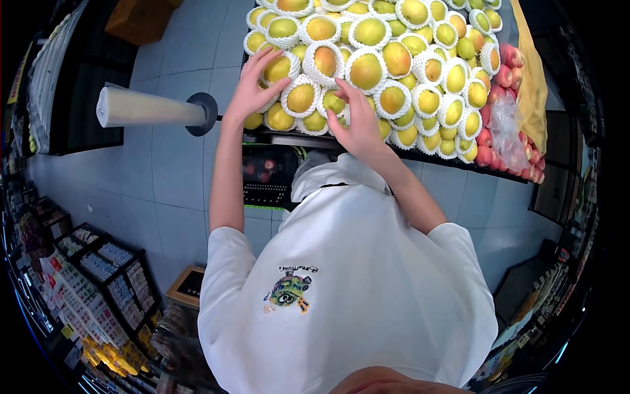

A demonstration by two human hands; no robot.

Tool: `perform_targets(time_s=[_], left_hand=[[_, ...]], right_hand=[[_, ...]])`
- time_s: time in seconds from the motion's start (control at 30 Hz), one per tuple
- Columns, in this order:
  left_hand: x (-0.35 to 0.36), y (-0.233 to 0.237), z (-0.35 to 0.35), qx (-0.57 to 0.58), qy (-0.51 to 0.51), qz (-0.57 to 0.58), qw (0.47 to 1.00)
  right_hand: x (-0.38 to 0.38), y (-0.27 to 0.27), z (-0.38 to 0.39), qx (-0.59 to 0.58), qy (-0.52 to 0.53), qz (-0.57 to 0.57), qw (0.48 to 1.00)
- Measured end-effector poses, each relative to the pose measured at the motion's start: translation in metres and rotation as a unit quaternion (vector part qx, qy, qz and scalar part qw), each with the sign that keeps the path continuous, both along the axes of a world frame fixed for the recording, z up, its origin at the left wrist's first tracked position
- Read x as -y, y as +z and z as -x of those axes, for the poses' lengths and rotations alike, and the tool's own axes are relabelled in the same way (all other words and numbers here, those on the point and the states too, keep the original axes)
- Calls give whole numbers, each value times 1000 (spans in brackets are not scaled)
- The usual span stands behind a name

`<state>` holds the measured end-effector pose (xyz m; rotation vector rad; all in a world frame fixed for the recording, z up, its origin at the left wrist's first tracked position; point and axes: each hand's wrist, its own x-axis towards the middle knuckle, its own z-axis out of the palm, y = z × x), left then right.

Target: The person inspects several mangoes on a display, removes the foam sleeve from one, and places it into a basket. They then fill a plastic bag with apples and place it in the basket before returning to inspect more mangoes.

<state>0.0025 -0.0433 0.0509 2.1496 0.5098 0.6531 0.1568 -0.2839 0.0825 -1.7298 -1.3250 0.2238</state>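
Observation:
My left hand point(257, 87) rests at the near left corner of a fruit display, fingers stretched and thumb spread away. Between its thumb and fingers shows a yellow-green fruit point(278, 69) in a white foam net. My right hand point(357, 123) is over the front rows, its thumb and index finger apart and slightly curved. Next to those fingertips lies a greener netted fruit point(334, 100). Between my hands sits another yellow fruit point(300, 98) in its net. The piled fruits are yellow-green, some with an orange blush.
Red apples point(504, 75) and a clear plastic bag point(508, 125) lie right of the pile. A roll of plastic bags point(151, 107) stands on a post at left. Below the display edge is a black basket point(266, 180) with red fruit. Packaged goods point(111, 269) fill shelves behind.

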Motion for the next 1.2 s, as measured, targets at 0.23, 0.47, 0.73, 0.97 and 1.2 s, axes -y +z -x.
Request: perform_targets(time_s=[0.23,0.47,0.73,0.97,1.2], left_hand=[[11,0,-23,-80,26,-101,991],[10,8,-19,-103,-18,-105,989],[25,-7,-27,-100,56,-137,984],[69,28,-79,-14,47,-154,987],[71,20,-97,-111,96,-150,978]], right_hand=[[21,-11,-8,-32,9,3,999],[21,-13,-6,-51,5,6,999],[23,-6,-10,-92,-5,11,996],[34,-13,-21,-87,-48,-31,995],[43,-16,-21,-106,-70,-28,991]])
